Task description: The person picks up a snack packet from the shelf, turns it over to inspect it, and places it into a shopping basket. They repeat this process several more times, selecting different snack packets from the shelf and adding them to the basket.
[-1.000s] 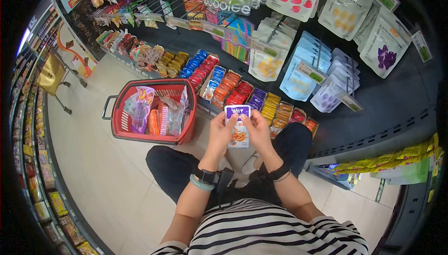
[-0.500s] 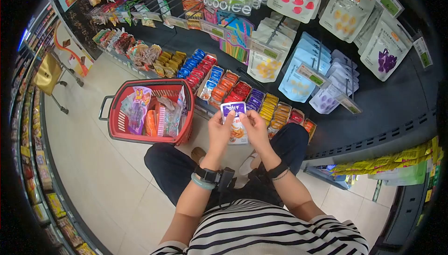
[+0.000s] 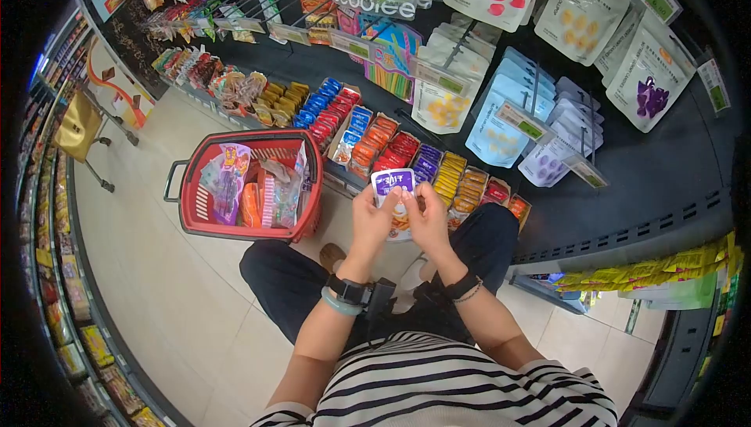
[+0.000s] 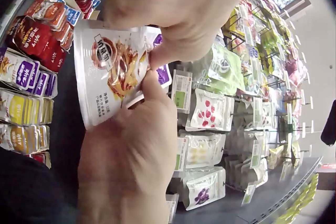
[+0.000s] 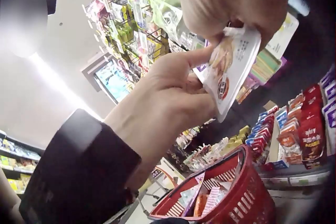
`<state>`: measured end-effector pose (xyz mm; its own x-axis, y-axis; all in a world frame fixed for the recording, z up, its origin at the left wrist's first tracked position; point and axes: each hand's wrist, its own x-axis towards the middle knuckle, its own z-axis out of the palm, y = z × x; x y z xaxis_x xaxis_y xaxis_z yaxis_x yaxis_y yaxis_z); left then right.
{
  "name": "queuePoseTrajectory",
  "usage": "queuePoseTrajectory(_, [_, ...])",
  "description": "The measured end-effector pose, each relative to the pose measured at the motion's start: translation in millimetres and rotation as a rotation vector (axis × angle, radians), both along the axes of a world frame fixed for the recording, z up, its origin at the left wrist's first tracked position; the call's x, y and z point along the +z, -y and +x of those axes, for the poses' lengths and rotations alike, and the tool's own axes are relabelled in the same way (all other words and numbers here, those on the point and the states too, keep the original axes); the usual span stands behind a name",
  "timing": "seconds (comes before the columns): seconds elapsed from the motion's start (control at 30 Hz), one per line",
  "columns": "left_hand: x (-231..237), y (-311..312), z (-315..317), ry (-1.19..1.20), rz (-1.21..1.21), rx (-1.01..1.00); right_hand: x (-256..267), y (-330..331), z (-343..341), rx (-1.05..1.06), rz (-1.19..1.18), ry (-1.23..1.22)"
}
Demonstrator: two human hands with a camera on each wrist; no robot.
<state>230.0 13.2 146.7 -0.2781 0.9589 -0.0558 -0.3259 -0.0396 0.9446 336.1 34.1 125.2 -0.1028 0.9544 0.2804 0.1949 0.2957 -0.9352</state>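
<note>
Purple-and-white snack pouch [image 3: 393, 181]: right of red shopping basket [image 3: 314, 192] | left grip [image 3: 371, 220]: pinching pouch's upper part | right grip [image 3: 429, 222]: likewise clamped on pouch | boxed snack sachets [image 3: 397, 152]: also right of basket

Packet [image 3: 393, 181] up between your two hands: left hand [image 3: 371, 218] at left side, right hand [image 3: 429, 218] at right. Both hands out ahead of you, between left knee [image 3: 283, 277] and right knee [image 3: 491, 241]. Beyond packet, row of boxes [image 3: 399, 152] on low shelf [image 3: 567, 224], running off to your front left. Pouches [image 3: 579, 20] hanging above shelf, ahead and right. Basket [image 3: 311, 200] on floor [image 3: 180, 310], left of left hand, packs [image 3: 231, 186] inside. Cart [image 3: 78, 126] past basket, farther left. Rack [image 3: 72, 294] at far left, across floor.
</note>
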Motion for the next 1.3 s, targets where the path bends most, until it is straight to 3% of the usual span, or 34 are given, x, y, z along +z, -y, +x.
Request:
queuePoseTrajectory(0.07, [-3.8,-1.6,-1.2,0.011,0.001,-0.001,-0.1,-0.6,1.0,-0.022,-0.006,0.006])
queuePoseTrajectory(0.13, [-8.6,-3.3,-5.3,0.059,-0.087,-0.045,0.7,-1.9,2.7,0.133,-0.242,-0.295])
queuePoseTrajectory(0.23, [-15.7,-6.2,-6.6,0.219,-0.082,0.029,-4.7,-5.3,8.8,0.2,-0.306,-0.312])
queuePoseTrajectory(0.37, [-21.8,-5.0,-6.5,0.16,-0.108,-0.023,-15.1,-2.9,11.9,0.236,-0.289,-0.246])
queuePoseTrajectory(0.53, [-36.3,-9.0,-2.4,0.162,-0.085,-0.026,-19.5,1.8,11.6,0.122,-0.194,-0.063])
queuePoseTrajectory(0.8, [-59.4,-9.3,-5.0,0.096,-0.15,-0.136,-43.2,-5.1,16.6,0.069,-0.322,-0.195])
queuePoseTrajectory(0.87, [-63.1,-5.3,-5.1,0.074,-0.231,-0.181,-49.6,-8.8,21.6,-0.048,-0.346,-0.286])
queuePoseTrajectory(0.93, [-69.8,-3.7,-8.5,0.056,-0.197,-0.375,-50.5,-11.7,27.9,-0.003,-0.383,-0.304])
queuePoseTrajectory(1.0, [-79.3,-3.1,-11.2,-0.001,-0.225,-0.416,-49.6,-15.1,30.6,-0.009,-0.37,-0.396])
queuePoseTrajectory(1.07, [-88.9,-1.5,-14.7,-0.126,-0.26,-0.543,-50.1,-21.0,44.8,-0.002,-0.419,-0.386])
queuePoseTrajectory(1.13, [-113.8,-2.5,-15.9,-0.145,-0.267,-0.565,-68.2,-27.8,67.8,0.22,-0.643,-0.232])
queuePoseTrajectory(1.17, [-127.2,-3.9,-16.6,-0.208,-0.303,-0.562,-77.1,-32.9,76.7,0.264,-0.639,-0.106])
queuePoseTrajectory(1.27, [-141.6,-9.5,-11.7,-0.264,-0.387,-0.504,-85.3,-39.8,78.8,0.068,-0.609,-0.012])
queuePoseTrajectory(1.3, [-153.9,-11.1,-9.7,-0.26,-0.374,-0.371,-97.3,-45.5,79.2,-0.043,-0.53,-0.017])
